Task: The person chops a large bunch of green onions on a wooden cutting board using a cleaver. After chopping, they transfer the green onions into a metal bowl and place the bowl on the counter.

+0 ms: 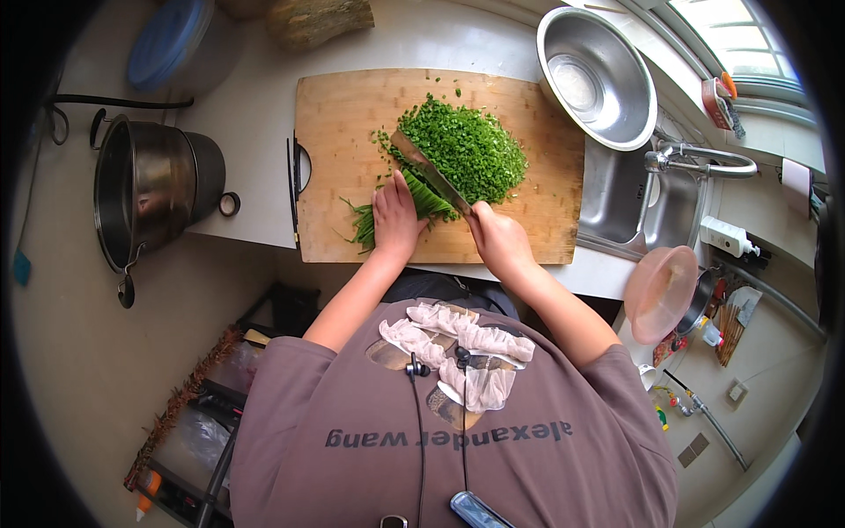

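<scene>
My right hand (500, 237) grips the handle of a kitchen knife (432, 173), whose blade slants up and to the left across the cutting board. Under my left hand (395, 218) lies a bundle of long green stalks, perhaps garlic chives (422, 195); my fingers press it against the wood, close beside the blade. The uncut ends stick out left of that hand. On the blade's far side is a broad heap of finely chopped greens (465, 142). All of this rests on a wooden cutting board (337, 125), with small loose bits scattered around the heap.
A steel basin (597, 79) stands at the board's upper right, beside a sink (614, 198) with a curved faucet (703, 162). Left are a deep metal pot (158, 191) and a blue-lidded container (168, 46). A pink plastic bowl (660, 294) sits at right. Earphone wires hang over my shirt.
</scene>
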`<state>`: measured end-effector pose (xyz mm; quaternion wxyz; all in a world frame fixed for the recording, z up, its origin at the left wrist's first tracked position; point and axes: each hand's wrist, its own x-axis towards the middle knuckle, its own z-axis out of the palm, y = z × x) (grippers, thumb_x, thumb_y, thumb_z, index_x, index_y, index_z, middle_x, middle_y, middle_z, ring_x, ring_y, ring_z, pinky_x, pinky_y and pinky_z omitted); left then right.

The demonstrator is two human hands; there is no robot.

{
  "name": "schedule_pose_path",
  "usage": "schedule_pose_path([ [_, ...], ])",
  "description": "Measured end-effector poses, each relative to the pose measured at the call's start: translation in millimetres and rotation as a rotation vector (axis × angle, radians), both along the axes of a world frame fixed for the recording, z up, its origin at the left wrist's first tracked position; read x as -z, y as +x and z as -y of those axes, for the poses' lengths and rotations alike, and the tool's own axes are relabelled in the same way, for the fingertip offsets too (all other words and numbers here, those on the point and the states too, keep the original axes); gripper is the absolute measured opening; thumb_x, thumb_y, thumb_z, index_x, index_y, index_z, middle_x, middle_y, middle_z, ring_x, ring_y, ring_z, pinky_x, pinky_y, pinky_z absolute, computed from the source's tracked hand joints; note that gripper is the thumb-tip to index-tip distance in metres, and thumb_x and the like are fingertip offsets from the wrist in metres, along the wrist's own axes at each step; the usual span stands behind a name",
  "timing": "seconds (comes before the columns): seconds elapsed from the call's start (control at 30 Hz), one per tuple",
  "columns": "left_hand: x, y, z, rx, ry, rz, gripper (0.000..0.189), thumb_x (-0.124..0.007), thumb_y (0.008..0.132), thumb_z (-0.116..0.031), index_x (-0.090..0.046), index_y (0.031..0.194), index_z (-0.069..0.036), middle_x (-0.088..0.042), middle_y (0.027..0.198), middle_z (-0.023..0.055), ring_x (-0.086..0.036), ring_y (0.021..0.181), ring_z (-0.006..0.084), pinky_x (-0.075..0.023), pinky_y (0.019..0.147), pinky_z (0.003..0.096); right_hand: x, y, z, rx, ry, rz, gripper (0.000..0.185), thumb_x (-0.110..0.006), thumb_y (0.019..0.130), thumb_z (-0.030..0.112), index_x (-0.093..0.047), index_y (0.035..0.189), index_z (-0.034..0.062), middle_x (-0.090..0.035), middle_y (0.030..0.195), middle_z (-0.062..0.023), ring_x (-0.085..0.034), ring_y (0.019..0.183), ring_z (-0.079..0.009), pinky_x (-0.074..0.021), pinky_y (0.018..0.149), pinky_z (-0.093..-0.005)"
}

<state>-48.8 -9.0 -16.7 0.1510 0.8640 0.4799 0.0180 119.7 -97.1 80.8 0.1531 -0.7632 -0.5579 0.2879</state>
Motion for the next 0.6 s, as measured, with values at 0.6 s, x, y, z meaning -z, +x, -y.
schedule_pose_path([
  [0.6, 11, 2, 1, -0.021, 0.004, 0.001, 0.109, -0.089, 0.059, -0.033, -0.032, 0.142, 0.007, -0.042, 0.133, 0.0189, -0.045, 0.119, 0.0359, -0.0401, 0.103, 0.0452, 55, -24, -27, -0.035, 0.029, 0.08, 0.019, -0.056, 0.097, 0.02, -0.05, 0.092, 0.0025, -0.064, 0.072, -0.0227, -0.064, 0.069, -0.0422, -0.0493, 0.06, -0.0529],
])
